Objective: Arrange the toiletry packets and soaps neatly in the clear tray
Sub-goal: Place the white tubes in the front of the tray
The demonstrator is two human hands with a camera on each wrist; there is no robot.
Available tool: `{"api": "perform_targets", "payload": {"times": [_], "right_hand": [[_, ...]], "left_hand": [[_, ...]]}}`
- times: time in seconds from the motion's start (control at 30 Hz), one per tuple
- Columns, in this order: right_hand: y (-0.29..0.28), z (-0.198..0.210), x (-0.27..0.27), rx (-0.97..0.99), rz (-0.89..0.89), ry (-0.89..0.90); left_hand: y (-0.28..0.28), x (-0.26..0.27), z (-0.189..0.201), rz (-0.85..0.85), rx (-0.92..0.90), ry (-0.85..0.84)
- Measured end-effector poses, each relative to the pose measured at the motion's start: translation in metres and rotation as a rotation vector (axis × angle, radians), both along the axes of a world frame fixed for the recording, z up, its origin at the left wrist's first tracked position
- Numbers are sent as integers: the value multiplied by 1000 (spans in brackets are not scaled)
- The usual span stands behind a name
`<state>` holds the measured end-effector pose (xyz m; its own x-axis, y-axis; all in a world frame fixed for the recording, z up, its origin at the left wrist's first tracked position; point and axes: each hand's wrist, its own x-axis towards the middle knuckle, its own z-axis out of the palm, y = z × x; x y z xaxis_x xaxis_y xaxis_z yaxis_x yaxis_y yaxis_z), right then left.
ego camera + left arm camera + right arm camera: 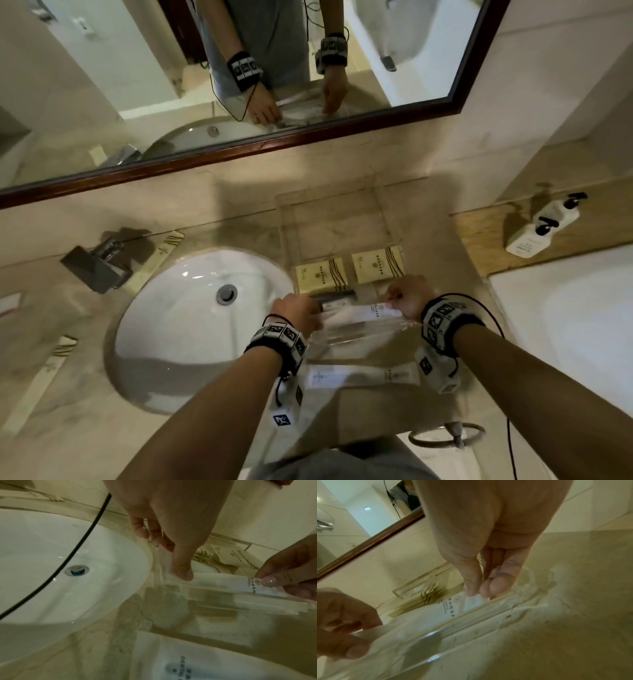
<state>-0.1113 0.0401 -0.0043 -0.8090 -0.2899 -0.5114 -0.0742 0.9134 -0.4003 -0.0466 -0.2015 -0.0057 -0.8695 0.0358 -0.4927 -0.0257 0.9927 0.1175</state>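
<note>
The left hand [298, 313] reaches forward from the near edge of the counter, knuckles up, thumb and fingers curled down onto the left end of a long white packet [359, 313]. In the left wrist view the thumb [184, 566] presses on that end while the other fingers tuck in behind it, so the hand pinches the packet. The forearm crosses the near rim of the white sink [178, 329].

The white packet stretches crosswise between the two hands, lying over the near wall of the clear tray [342, 222], which sits on the marble counter [219, 212] just right of the sink. Inside the tray, beyond the white packet, two yellow packets [322, 275] lie side by side, and a dark item shows between them and the white packet; too little of it is visible to tell what it is. Another white packet [346, 377], printed "DENTAL", lies on the counter near the person, below the tray and apart from both hands.

The right hand [409, 296] comes in from the right, fingers curled, and in the right wrist view thumb and forefinger [498, 586] pinch the packet's right end just inside the tray's near wall
</note>
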Motion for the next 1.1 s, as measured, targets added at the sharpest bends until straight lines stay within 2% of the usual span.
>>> {"api": "perform_targets", "payload": {"times": [0.33, 0.5, 0.67, 0.83, 0.93, 1.0, 1.1], "right_hand": [[-4, -4, 5, 2, -65, 15], [-6, -4, 9, -7, -96, 41], [1, -7, 18, -67, -129, 120], [18, -7, 41, -182, -316, 243], [22, 0, 66, -184, -376, 294], [23, 1, 87, -155, -433, 296], [20, -5, 118, -26, -508, 178]], "left_hand": [[10, 2, -10, -42, -96, 67], [9, 7, -11, 35, 55, 82], [6, 23, -9, 120, 156, 192], [-10, 50, -3, 225, 213, 239], [-24, 74, -4, 281, 219, 256], [-34, 90, -8, 298, 188, 211], [-40, 108, -20, 328, 181, 44]]}}
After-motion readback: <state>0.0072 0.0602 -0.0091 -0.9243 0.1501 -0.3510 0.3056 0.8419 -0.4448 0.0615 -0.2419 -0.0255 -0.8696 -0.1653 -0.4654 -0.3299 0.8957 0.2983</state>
